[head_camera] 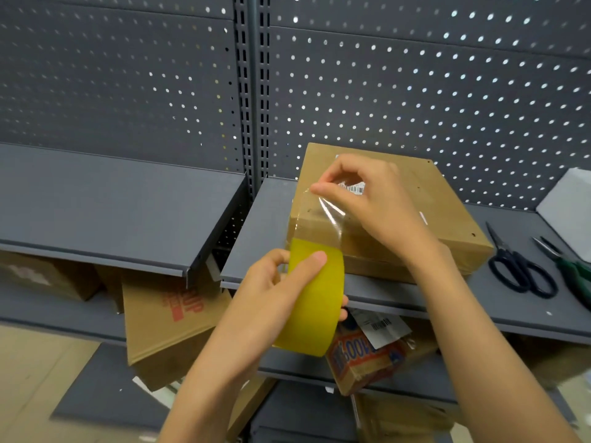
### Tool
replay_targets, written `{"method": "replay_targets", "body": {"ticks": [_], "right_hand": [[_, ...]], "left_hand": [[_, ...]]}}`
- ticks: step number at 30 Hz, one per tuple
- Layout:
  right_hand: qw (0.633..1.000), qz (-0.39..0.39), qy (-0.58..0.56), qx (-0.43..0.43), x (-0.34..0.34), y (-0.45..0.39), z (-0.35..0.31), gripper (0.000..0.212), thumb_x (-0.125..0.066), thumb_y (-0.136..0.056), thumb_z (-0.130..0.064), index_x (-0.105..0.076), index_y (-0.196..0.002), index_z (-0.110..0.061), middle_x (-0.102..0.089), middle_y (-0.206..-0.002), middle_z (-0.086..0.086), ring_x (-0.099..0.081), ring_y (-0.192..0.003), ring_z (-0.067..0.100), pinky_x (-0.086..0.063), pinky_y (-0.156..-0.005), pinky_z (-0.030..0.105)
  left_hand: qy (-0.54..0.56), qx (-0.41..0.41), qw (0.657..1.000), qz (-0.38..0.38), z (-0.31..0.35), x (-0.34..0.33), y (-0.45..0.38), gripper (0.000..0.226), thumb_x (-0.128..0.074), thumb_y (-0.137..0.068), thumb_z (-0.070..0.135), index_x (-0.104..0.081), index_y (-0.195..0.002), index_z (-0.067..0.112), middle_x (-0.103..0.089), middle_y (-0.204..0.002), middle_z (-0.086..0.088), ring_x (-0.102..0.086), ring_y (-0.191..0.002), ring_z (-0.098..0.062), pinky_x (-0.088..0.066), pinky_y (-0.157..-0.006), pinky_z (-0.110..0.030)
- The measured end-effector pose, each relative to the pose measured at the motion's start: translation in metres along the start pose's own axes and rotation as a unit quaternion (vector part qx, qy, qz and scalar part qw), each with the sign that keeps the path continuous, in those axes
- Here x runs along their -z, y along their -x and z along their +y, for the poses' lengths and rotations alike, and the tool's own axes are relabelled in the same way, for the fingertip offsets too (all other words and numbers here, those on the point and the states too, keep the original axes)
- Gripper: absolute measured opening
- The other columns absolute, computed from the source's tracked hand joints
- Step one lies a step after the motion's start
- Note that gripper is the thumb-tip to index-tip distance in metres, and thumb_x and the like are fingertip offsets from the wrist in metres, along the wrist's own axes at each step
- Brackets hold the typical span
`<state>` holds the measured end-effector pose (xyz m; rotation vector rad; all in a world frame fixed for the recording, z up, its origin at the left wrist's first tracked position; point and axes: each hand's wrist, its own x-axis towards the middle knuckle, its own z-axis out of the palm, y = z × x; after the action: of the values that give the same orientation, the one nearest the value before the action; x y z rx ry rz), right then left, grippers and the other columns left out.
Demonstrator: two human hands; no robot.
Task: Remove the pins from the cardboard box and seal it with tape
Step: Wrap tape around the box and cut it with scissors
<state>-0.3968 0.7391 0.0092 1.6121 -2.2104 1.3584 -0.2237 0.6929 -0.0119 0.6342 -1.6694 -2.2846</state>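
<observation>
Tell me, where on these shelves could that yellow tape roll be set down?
The left shelf shows bare grey. On the right shelf, a bare strip lies left of the cardboard box. Right of the box it is crowded: scissors, green-handled pliers. Below, boxes fill the space.

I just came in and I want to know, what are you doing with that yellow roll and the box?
A person is taping up a cardboard box that sits on a grey shelf. The left hand grips the yellow tape roll in front of the box. The right hand pinches the loose end of a clear tape strip, pulled up from the roll over the box top. Black scissors and green-handled pliers lie to the right on the same shelf.
</observation>
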Motion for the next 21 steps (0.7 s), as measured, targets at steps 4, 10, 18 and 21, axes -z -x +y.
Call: {"method": "replay_targets", "body": {"ticks": [4,10,18,21], "right_hand": [[1.000,-0.007,0.008,0.005,-0.004,-0.010,0.006,0.010,-0.071,-0.081,-0.026,-0.066,-0.074,-0.021,-0.065,-0.074,-0.015,-0.059,-0.074,0.003,-0.049,-0.076,0.033],[0.999,-0.025,0.033,-0.001,-0.011,-0.018,0.015,0.014,-0.070,-0.079,-0.033,-0.068,-0.074,-0.020,-0.067,-0.076,-0.012,-0.061,-0.075,0.001,-0.050,-0.076,0.038],[0.996,-0.072,0.042,-0.031,-0.016,-0.025,0.027,0.010,-0.071,-0.080,-0.032,-0.067,-0.072,-0.027,-0.069,-0.078,-0.013,-0.059,-0.077,-0.002,-0.041,-0.070,0.019],[0.995,-0.087,0.044,-0.037,-0.017,-0.025,0.028,0.009,-0.071,-0.080,-0.029,-0.067,-0.072,-0.029,-0.068,-0.078,-0.015,-0.059,-0.080,-0.003,-0.044,-0.073,0.016]], "left_hand": [[0.015,0.005,1.000,-0.007,0.003,0.005,-0.005,0.050,-0.057,-0.078,0.034,-0.051,-0.116,0.003,-0.073,-0.079,-0.019,-0.071,-0.066,-0.026,-0.058,-0.057,-0.029],[0.023,0.011,1.000,0.001,0.003,0.008,-0.013,0.047,-0.057,-0.082,0.030,-0.050,-0.117,0.001,-0.072,-0.080,-0.021,-0.070,-0.066,-0.027,-0.058,-0.058,-0.032],[0.019,0.024,1.000,0.001,0.002,0.012,-0.021,0.048,-0.057,-0.081,0.035,-0.052,-0.117,0.003,-0.073,-0.081,-0.020,-0.071,-0.069,-0.027,-0.059,-0.063,-0.033],[0.018,0.030,0.999,-0.003,0.003,0.014,-0.022,0.047,-0.057,-0.081,0.036,-0.052,-0.117,0.006,-0.073,-0.081,-0.019,-0.071,-0.069,-0.026,-0.059,-0.063,-0.033]]}}
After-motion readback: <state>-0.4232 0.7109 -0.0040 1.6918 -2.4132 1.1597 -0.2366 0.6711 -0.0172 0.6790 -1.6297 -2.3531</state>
